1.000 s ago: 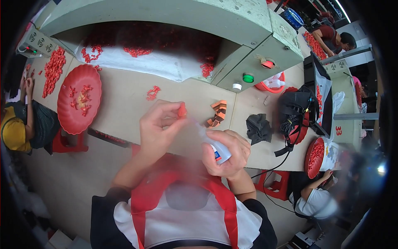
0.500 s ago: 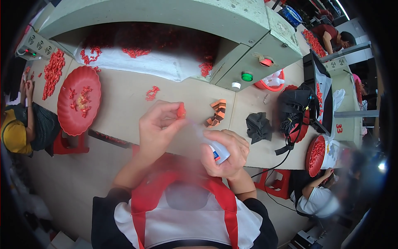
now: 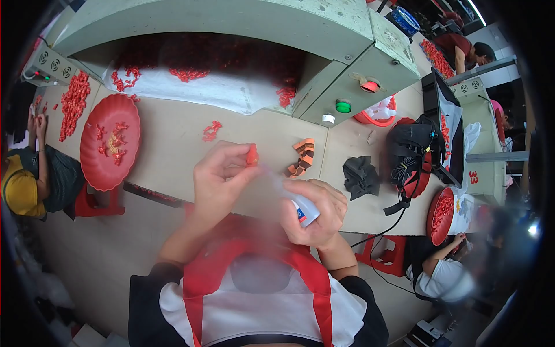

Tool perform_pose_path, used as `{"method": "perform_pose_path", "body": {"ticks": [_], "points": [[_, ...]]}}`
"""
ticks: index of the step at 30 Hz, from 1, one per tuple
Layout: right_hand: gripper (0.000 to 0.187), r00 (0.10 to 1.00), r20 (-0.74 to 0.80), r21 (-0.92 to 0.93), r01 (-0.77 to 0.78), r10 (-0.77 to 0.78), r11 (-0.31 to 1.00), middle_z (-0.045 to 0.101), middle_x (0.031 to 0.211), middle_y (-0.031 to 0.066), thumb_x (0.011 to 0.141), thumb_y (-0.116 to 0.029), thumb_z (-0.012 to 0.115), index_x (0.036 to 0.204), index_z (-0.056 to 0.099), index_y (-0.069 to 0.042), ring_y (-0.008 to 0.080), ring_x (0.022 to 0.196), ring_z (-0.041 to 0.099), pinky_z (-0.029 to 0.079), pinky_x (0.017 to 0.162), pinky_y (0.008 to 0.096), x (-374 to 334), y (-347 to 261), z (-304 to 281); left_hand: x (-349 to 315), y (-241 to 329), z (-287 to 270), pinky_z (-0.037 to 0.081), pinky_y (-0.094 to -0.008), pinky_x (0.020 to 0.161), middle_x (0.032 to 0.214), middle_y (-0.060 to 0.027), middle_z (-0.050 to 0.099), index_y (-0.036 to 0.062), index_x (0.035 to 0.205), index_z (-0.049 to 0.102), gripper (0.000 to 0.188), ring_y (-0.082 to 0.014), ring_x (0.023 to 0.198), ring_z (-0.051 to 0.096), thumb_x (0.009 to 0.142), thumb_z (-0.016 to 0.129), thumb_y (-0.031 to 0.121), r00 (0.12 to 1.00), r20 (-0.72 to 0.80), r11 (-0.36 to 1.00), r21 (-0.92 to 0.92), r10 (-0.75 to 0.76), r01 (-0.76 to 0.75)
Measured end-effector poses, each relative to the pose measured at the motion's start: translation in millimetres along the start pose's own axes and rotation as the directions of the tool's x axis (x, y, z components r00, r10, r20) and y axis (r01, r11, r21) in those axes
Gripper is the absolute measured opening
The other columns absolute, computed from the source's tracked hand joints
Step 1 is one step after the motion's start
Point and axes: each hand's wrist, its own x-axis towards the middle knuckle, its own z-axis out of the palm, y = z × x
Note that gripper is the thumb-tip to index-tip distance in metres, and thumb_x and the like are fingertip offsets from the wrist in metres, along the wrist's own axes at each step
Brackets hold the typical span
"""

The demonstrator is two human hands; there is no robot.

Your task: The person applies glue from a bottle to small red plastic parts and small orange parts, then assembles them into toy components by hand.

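The left hand [image 3: 217, 182] pinches a small red-orange plastic piece [image 3: 252, 155] between thumb and fingertips, above the beige worktable [image 3: 173, 144]. At four o'clock from it, the right hand [image 3: 315, 211] clenches a small white squeeze bottle [image 3: 303, 209], its clear nozzle aimed at the piece. Judging by the tiny target, a hard squeeze could spill onto the fingers, or the piece could slip down toward the stack of orange-and-brown blocks [image 3: 302, 157].
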Motion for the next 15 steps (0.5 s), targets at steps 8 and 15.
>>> {"method": "perform_pose_path", "body": {"ticks": [8, 15], "points": [[0.026, 1.000, 0.009, 0.011, -0.008, 0.008, 1.000, 0.062, 0.068, 0.0110, 0.059, 0.003, 0.059, 0.084, 0.057, 0.003, 0.0207, 0.051, 0.059, 0.048, 0.052, 0.0266, 0.2, 0.8, 1.8, -0.6, -1.5, -2.6, 0.054, -0.0250, 0.069, 0.093, -0.0079, 0.054, -0.0057, 0.100, 0.057, 0.028, -0.0144, 0.082, 0.060, 0.073, 0.063, -0.010, 1.000, -0.002, 0.999, 0.031, -0.007, 0.007], [0.024, 0.998, 0.034, 0.012, -0.046, 0.045, 0.999, 0.063, 0.070, 0.0108, 0.059, 0.003, 0.060, 0.083, 0.057, 0.003, 0.0210, 0.056, 0.062, 0.050, 0.057, 0.0271, 1.0, 0.1, 5.2, -0.5, -2.1, -7.0, 0.053, -0.0219, 0.072, 0.097, -0.0080, 0.052, -0.0069, 0.103, 0.054, 0.032, -0.0121, 0.085, 0.057, 0.073, 0.061, -0.015, 1.000, 0.012, 0.999, 0.053, 0.011, -0.012]]}}
